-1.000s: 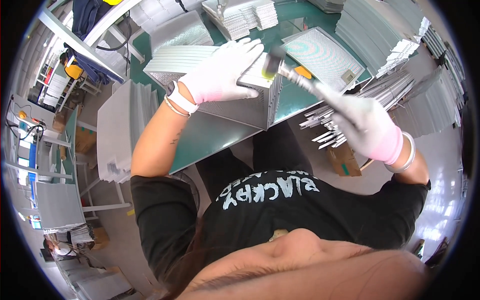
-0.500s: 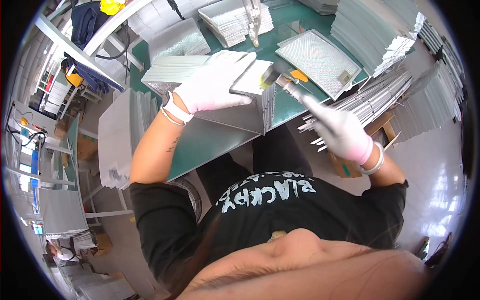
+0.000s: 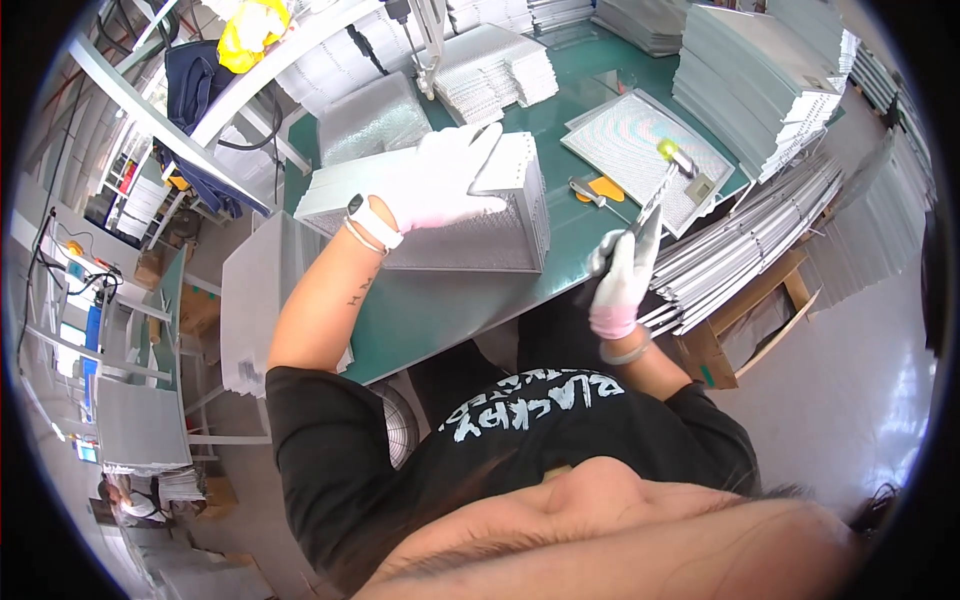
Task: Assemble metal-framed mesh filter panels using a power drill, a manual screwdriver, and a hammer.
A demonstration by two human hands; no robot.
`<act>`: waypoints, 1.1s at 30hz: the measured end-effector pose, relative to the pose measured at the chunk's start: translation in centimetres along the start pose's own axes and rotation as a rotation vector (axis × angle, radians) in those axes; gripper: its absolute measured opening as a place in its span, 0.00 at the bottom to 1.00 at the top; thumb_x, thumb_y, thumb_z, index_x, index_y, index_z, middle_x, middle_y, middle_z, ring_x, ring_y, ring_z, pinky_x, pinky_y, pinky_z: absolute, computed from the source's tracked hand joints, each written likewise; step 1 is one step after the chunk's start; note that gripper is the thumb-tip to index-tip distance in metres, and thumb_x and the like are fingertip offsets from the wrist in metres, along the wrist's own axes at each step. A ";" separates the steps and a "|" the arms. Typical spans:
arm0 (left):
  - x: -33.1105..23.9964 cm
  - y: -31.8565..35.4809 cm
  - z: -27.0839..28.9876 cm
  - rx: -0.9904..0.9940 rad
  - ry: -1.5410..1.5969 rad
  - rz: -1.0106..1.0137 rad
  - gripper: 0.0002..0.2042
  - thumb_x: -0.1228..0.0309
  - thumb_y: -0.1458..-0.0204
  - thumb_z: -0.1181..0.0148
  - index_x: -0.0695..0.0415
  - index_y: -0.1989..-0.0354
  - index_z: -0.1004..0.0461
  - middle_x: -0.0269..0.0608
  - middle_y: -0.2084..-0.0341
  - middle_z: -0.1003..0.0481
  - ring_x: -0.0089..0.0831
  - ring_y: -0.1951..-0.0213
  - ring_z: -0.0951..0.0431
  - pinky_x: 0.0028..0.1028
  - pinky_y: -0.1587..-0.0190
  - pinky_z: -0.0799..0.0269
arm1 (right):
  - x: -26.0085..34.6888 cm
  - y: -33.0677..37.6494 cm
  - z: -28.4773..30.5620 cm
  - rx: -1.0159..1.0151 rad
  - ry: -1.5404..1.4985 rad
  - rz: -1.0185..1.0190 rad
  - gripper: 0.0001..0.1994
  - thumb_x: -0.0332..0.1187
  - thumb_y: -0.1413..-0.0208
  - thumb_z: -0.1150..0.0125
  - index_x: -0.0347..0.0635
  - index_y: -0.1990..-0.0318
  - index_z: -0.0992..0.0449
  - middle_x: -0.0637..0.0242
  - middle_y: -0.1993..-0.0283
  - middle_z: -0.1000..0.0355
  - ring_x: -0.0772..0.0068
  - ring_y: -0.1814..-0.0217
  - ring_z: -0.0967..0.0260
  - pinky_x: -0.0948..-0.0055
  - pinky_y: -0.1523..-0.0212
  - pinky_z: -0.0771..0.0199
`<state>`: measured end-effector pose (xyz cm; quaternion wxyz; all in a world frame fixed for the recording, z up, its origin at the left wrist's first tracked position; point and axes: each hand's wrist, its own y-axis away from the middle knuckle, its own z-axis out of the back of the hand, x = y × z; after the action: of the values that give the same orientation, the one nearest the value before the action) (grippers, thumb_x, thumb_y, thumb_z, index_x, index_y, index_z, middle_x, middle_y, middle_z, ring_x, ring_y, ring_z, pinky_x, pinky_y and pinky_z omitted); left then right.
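Observation:
My left hand (image 3: 447,178), in a white glove, lies open across the top edges of a block of upright grey framed panels (image 3: 465,248). Its fingers are spread and the thumb reaches over the front side. My gloved right hand (image 3: 625,270) is closed around the metal handle of a mallet (image 3: 662,190), held up at the table's near right edge. The mallet's head has a yellow-green tip and appears above a flat framed mesh panel (image 3: 640,130). A screwdriver (image 3: 588,191) lies beside that panel, close to an orange piece (image 3: 606,187).
Tall stacks of grey panels (image 3: 745,75) stand at the table's back right. Bundled metal strips (image 3: 750,235) lie above a cardboard box (image 3: 720,350) at right. More panels (image 3: 255,310) lean at left. A hanging tool (image 3: 430,55) comes down over the green table (image 3: 430,325).
My right hand has drawn back toward my body, and the mallet's head has moved right, away from the block's corner. My left hand stays on the block, whose panels now sit closer together.

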<state>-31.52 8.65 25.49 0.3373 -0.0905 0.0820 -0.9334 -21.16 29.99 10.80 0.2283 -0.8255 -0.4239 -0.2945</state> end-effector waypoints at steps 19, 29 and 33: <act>0.5 0.5 -0.3 0.029 -0.045 0.006 0.45 0.46 0.47 0.38 0.68 0.30 0.45 0.62 0.42 0.35 0.57 0.41 0.35 0.46 0.36 0.40 | -2.5 2.0 -0.2 0.550 0.197 -0.089 0.34 0.19 0.36 0.58 0.44 0.23 0.56 0.72 0.71 0.35 0.84 0.79 0.43 0.83 0.79 0.38; 0.8 0.5 -0.3 0.060 -0.004 0.042 0.45 0.46 0.48 0.38 0.67 0.30 0.45 0.62 0.40 0.36 0.56 0.41 0.35 0.45 0.36 0.40 | -3.1 3.0 0.9 0.502 0.118 -0.123 0.32 0.22 0.33 0.58 0.48 0.23 0.57 0.70 0.69 0.35 0.84 0.79 0.44 0.82 0.80 0.37; 1.1 0.5 -0.4 0.038 -0.011 0.030 0.45 0.46 0.48 0.37 0.66 0.30 0.45 0.61 0.39 0.36 0.56 0.40 0.35 0.45 0.36 0.40 | -4.5 4.4 1.5 0.773 0.218 -0.074 0.37 0.19 0.37 0.58 0.48 0.22 0.63 0.70 0.68 0.34 0.82 0.79 0.43 0.82 0.80 0.37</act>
<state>-32.16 7.63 25.09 0.3533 -0.0881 0.0636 -0.9292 -19.23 26.00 6.10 0.5549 -0.6268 -0.5063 -0.2071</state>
